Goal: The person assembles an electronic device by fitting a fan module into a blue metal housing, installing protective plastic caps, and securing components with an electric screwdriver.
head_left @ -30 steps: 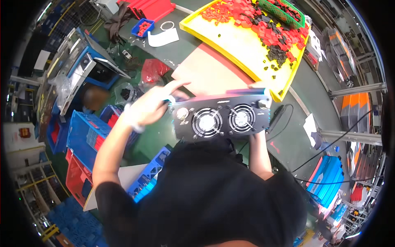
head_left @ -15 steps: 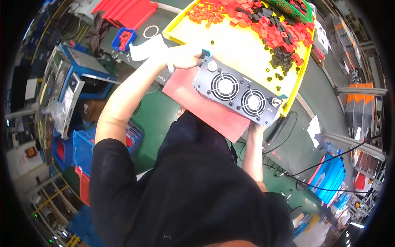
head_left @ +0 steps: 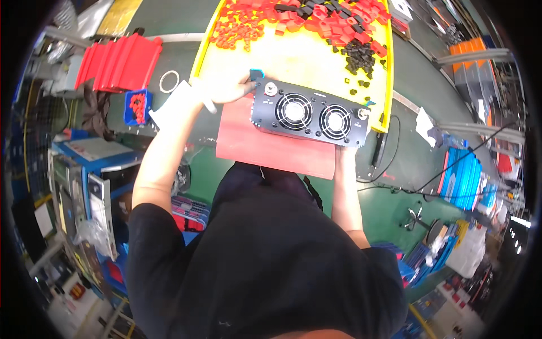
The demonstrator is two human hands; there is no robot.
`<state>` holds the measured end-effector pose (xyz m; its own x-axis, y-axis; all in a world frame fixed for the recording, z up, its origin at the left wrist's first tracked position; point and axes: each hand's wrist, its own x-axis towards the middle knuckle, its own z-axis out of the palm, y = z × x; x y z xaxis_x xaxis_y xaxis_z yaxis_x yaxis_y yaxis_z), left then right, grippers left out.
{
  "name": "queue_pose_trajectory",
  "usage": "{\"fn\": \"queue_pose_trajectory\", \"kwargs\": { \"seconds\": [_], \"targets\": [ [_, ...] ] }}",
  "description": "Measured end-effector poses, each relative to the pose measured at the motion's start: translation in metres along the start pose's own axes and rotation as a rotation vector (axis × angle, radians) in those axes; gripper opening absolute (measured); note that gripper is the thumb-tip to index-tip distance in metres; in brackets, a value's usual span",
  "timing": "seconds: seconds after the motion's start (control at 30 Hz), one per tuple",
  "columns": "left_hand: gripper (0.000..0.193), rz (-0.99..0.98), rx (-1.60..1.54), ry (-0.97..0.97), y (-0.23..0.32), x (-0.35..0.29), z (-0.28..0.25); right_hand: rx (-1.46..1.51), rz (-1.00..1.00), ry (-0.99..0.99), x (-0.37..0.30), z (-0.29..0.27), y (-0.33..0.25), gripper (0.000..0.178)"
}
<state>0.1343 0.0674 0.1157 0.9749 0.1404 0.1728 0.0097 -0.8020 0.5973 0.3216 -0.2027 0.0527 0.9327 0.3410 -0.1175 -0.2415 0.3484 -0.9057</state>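
A black power inverter shows its end panel, with two round fan grilles and a metal terminal near each upper corner. My left hand is closed at the inverter's left end, thumb against its edge. My right hand grips the other end from below, its fingers mostly hidden behind the casing. Small blue-edged pieces stick out at both upper corners. Beneath the inverter lies a flat red mat along the bench's near edge.
Beyond the inverter stands a yellow tray heaped with red and black plastic caps. To the left are a white ring, a small blue bin of red parts and red stacked panels. A corded black tool lies at the right.
My view has turned, so the bench and tray sit further left and more level. The inverter remains in both hands and appears less tilted.
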Motion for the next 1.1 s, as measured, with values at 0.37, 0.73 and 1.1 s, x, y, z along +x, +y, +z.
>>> {"fn": "queue_pose_trajectory", "kwargs": {
  "seconds": [0.37,0.73,1.1],
  "targets": [
    [0.037,-0.274,-0.504,-0.266,0.014,0.008,-0.006,-0.094,0.074,-0.028,0.002,0.005,-0.035,0.029],
    [0.050,-0.391,-0.833,0.015,0.023,-0.028,-0.026,-0.815,0.208,-0.181,0.047,-0.067,-0.073,0.030],
    [0.027,-0.679,-0.475,0.439,-0.027,0.002,-0.001,-1.835,-0.326,-0.743,0.025,-0.106,-0.003,0.027]
  ]
}}
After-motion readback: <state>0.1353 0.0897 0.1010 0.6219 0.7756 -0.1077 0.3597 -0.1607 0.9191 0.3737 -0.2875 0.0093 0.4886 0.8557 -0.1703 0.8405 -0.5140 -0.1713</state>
